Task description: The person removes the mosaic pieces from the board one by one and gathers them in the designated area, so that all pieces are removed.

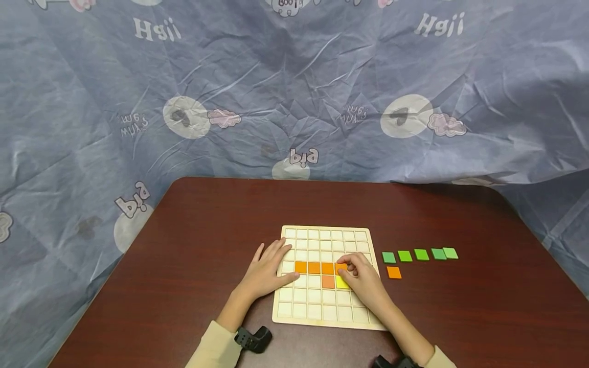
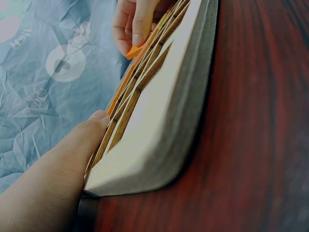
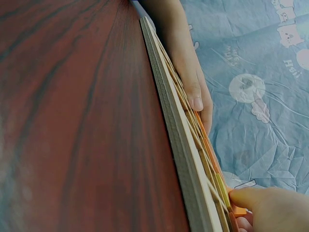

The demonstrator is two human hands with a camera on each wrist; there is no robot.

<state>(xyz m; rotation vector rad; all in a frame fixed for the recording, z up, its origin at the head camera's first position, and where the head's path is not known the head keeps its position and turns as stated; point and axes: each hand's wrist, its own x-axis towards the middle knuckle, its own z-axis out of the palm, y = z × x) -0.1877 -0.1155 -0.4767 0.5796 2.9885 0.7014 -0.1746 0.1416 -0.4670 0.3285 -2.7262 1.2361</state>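
Observation:
A pale wooden grid board (image 1: 315, 311) lies on the table, divided into small square cells. Three orange tiles (image 1: 314, 268) sit in a row across its middle, with a salmon tile (image 1: 328, 281) and a yellow tile (image 1: 342, 282) in the row nearer me. My right hand (image 1: 364, 285) pinches another orange tile (image 2: 136, 50) at the right end of the orange row; in the left wrist view that tile is tilted. My left hand (image 1: 266, 272) rests on the board's left side, fingers spread, its thumb (image 2: 96, 123) on the near part of the grid.
Right of the board lie several green tiles (image 1: 421, 254) in a loose row, the two at the far end touching. A single orange tile (image 1: 393, 272) lies just nearer me. The dark red-brown table (image 1: 221, 220) backs onto a hanging blue-grey printed cloth (image 1: 285, 92).

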